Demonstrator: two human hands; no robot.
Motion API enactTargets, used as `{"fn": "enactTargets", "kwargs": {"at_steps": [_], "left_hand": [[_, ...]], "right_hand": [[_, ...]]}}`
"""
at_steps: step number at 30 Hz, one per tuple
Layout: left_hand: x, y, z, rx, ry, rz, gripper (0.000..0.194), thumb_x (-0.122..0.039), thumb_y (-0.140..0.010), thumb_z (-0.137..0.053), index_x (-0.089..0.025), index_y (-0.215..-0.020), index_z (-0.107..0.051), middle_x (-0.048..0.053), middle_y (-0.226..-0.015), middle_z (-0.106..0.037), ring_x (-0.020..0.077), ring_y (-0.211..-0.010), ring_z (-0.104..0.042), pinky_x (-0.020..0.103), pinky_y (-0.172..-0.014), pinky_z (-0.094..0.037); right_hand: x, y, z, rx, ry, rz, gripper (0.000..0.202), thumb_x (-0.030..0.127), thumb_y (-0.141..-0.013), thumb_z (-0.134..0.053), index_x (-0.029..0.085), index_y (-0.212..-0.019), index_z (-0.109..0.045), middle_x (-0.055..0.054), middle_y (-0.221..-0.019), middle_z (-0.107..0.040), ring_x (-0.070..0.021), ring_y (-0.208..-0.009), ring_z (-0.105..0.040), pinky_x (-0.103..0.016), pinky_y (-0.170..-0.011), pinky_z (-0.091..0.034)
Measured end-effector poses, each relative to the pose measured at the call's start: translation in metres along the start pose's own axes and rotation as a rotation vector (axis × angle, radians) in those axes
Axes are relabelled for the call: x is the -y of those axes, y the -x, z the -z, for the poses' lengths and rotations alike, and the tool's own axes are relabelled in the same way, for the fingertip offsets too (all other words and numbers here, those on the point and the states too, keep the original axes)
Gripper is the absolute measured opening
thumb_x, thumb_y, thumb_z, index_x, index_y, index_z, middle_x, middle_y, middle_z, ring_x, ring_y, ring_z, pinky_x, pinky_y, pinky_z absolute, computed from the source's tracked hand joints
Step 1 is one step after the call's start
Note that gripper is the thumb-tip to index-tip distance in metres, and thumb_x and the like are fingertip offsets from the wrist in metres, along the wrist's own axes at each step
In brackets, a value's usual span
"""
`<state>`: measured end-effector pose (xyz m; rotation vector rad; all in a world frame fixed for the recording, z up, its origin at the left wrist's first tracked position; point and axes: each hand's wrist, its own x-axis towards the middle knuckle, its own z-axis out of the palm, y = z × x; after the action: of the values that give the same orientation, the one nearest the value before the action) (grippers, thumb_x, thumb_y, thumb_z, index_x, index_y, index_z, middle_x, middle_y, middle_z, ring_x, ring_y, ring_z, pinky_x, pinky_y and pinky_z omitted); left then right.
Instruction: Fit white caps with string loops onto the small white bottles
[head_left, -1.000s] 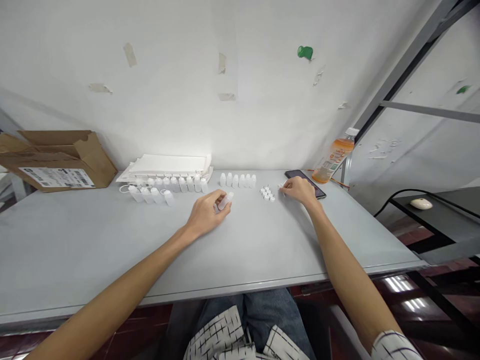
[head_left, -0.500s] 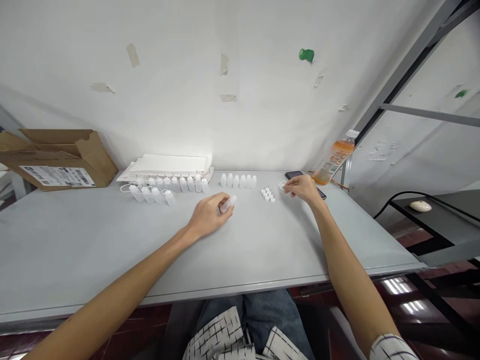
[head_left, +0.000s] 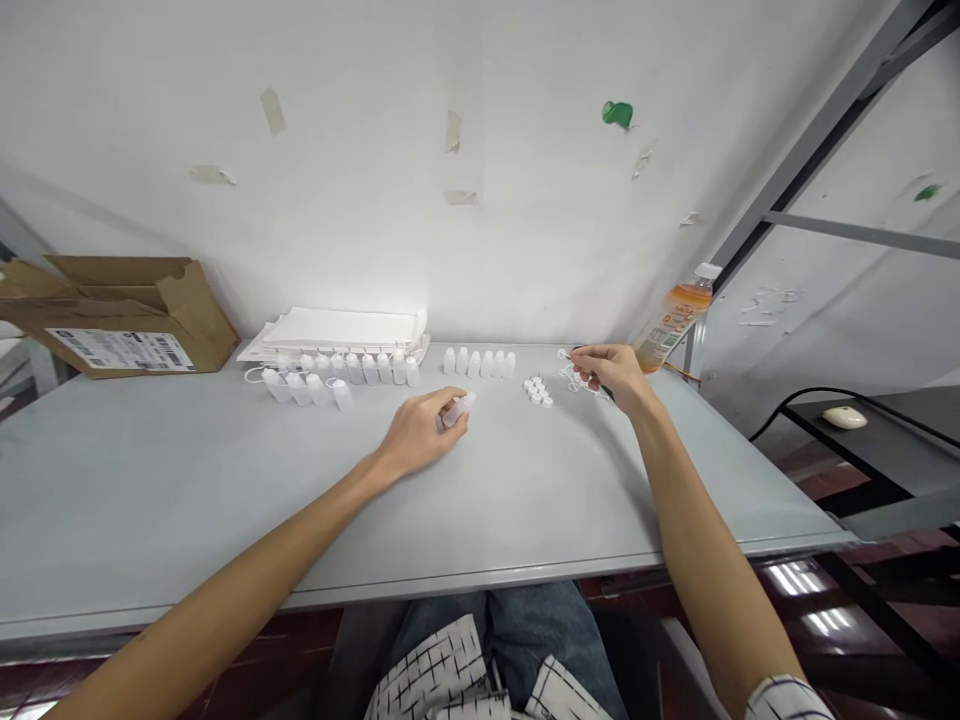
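Observation:
My left hand (head_left: 424, 428) is closed around a small translucent dropper bottle (head_left: 457, 408), tilted just over the table with its neck to the upper right. My right hand (head_left: 606, 370) pinches a thin white loop strap (head_left: 564, 355) and hangs above a small heap of similar loop straps (head_left: 574, 378). Just left of that heap, several white caps (head_left: 537, 390) lie in a cluster. Behind my left hand stands a row of uncapped bottles (head_left: 480, 363). Farther left are more bottles (head_left: 367, 369) with tips, some with loops.
A flat stack of white sheets (head_left: 345, 325) lies against the wall. An open cardboard box (head_left: 135, 320) stands at the far left. A drink bottle (head_left: 673, 322) stands at the back right; a dark phone is mostly hidden behind my right hand. The table's front edge (head_left: 480, 582) runs near my lap.
My right hand has lifted slightly off the heap with a white loop strap between its fingers, showing the other straps below. My left hand stays with the bottle.

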<state>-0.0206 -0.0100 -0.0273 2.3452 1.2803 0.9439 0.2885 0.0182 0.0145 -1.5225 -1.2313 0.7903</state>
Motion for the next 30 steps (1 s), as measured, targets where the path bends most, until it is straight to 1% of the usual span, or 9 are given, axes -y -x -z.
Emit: {"fn": "enactTargets", "kwargs": {"at_steps": [2, 5, 9, 12, 15, 18, 21, 25, 30], "left_hand": [[0.001, 0.000, -0.001, 0.008, 0.027, 0.002, 0.029, -0.035, -0.085, -0.053, -0.018, -0.105, -0.065, 0.002, -0.082, -0.068, 0.0120, -0.059, -0.056, 0.025, -0.063, -0.046], [0.001, -0.001, -0.002, 0.044, 0.099, 0.010, 0.030, -0.036, -0.085, -0.054, -0.018, -0.106, -0.066, 0.002, -0.083, -0.068, 0.0131, -0.066, -0.059, 0.024, -0.062, -0.047], [-0.002, -0.001, -0.002, 0.097, 0.137, 0.031, 0.035, -0.038, -0.085, -0.054, -0.018, -0.111, -0.066, 0.004, -0.088, -0.069, 0.0142, -0.071, -0.060, 0.024, -0.063, -0.047], [-0.003, 0.000, -0.002, 0.106, 0.147, 0.034, 0.037, -0.040, -0.086, -0.055, -0.017, -0.113, -0.066, 0.005, -0.094, -0.070, 0.0143, -0.071, -0.061, 0.024, -0.064, -0.047], [-0.003, 0.001, -0.002, 0.106, 0.161, 0.020, 0.037, -0.039, -0.087, -0.055, -0.018, -0.115, -0.067, 0.005, -0.098, -0.071, 0.0151, -0.075, -0.061, 0.024, -0.063, -0.046], [-0.003, 0.001, -0.003, 0.114, 0.160, -0.001, 0.037, -0.038, -0.089, -0.053, -0.018, -0.116, -0.067, 0.005, -0.102, -0.071, 0.0154, -0.077, -0.061, 0.025, -0.063, -0.046], [-0.004, 0.001, -0.003, 0.127, 0.147, -0.025, 0.036, -0.036, -0.090, -0.052, -0.020, -0.118, -0.067, 0.004, -0.098, -0.070, 0.0144, -0.073, -0.059, 0.025, -0.064, -0.045], [-0.003, 0.001, -0.002, 0.173, 0.125, -0.027, 0.039, -0.038, -0.093, -0.049, -0.021, -0.124, -0.064, 0.004, -0.093, -0.067, 0.0142, -0.071, -0.057, 0.025, -0.064, -0.044], [-0.001, 0.001, -0.001, 0.208, 0.118, -0.026, 0.040, -0.041, -0.095, -0.047, -0.024, -0.127, -0.063, 0.003, -0.097, -0.066, 0.0130, -0.068, -0.054, 0.026, -0.065, -0.043]], "right_hand": [[0.011, 0.010, -0.011, 0.131, -0.091, 0.044, 0.021, 0.029, -0.062, -0.074, 0.011, -0.074, -0.070, -0.002, -0.059, -0.057, -0.0086, -0.049, -0.045, -0.022, -0.041, -0.033], [0.021, 0.025, -0.031, 0.299, -0.131, 0.107, 0.019, 0.031, -0.066, -0.072, 0.013, -0.073, -0.070, 0.000, -0.055, -0.053, -0.0083, -0.047, -0.043, -0.023, -0.042, -0.032], [0.025, 0.042, -0.056, 0.507, -0.105, 0.114, 0.018, 0.030, -0.070, -0.069, 0.014, -0.076, -0.070, 0.001, -0.058, -0.054, -0.0097, -0.051, -0.047, -0.024, -0.044, -0.036], [0.025, 0.050, -0.066, 0.621, -0.069, 0.134, 0.017, 0.028, -0.074, -0.066, 0.013, -0.080, -0.071, 0.001, -0.058, -0.054, -0.0104, -0.053, -0.049, -0.024, -0.046, -0.038], [0.025, 0.052, -0.069, 0.647, -0.045, 0.148, 0.017, 0.028, -0.076, -0.066, 0.013, -0.082, -0.072, 0.000, -0.061, -0.056, -0.0106, -0.054, -0.051, -0.023, -0.046, -0.039], [0.025, 0.053, -0.070, 0.653, -0.036, 0.159, 0.018, 0.031, -0.077, -0.067, 0.014, -0.082, -0.071, -0.003, -0.070, -0.061, -0.0111, -0.058, -0.054, -0.023, -0.047, -0.042], [0.023, 0.054, -0.071, 0.678, -0.028, 0.178, 0.020, 0.034, -0.078, -0.068, 0.014, -0.084, -0.071, -0.005, -0.077, -0.066, -0.0126, -0.062, -0.059, -0.025, -0.051, -0.047], [0.022, 0.055, -0.074, 0.684, -0.042, 0.181, 0.024, 0.037, -0.076, -0.072, 0.015, -0.084, -0.070, -0.005, -0.076, -0.067, -0.0154, -0.067, -0.064, -0.027, -0.055, -0.051], [0.023, 0.058, -0.075, 0.669, -0.081, 0.148, 0.030, 0.040, -0.073, -0.077, 0.015, -0.087, -0.069, -0.006, -0.077, -0.069, -0.0193, -0.071, -0.069, -0.030, -0.060, -0.055]]}}
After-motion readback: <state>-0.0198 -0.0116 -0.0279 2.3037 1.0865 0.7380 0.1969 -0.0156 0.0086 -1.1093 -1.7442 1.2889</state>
